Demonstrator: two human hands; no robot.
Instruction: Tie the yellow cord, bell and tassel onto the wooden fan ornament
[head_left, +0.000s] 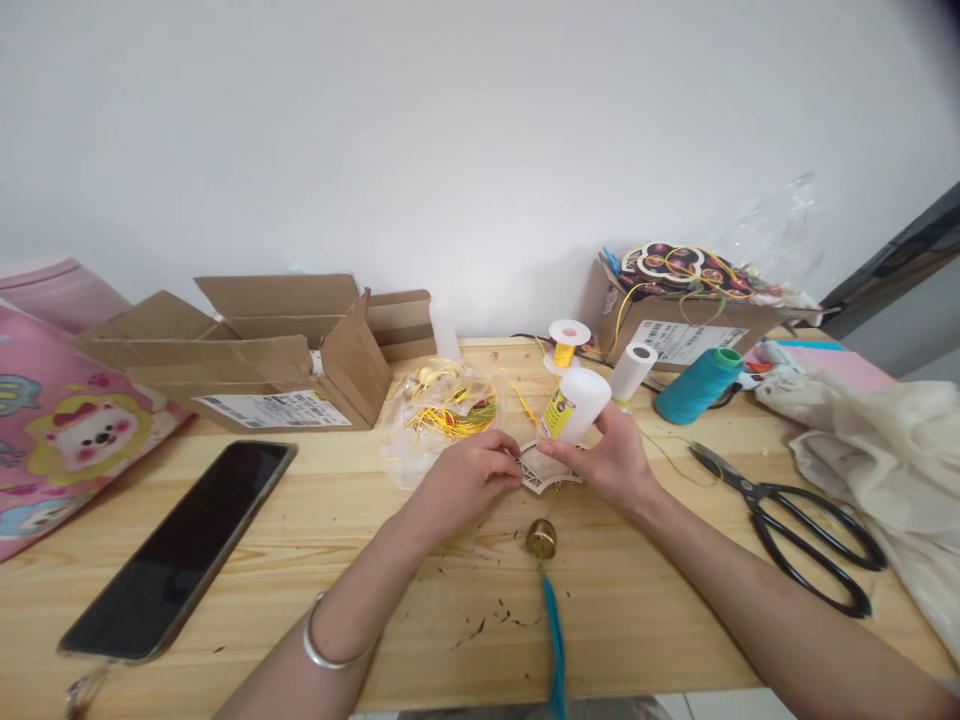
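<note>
The fretted plaque (pixel 534 473) sits between the hands, long axis roughly along the front edge of the surface (pixel 420 620). The left hand (pixel 476 472) pinches its left end; the right hand (pixel 616 458) grips the white bottle (pixel 581 402), leaning over its far side.

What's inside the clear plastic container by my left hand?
The clear plastic container shows bundled yellow cord and blurred gold-coloured pieces. What's beneath the cord is covered; your left hand hides part too.
</note>
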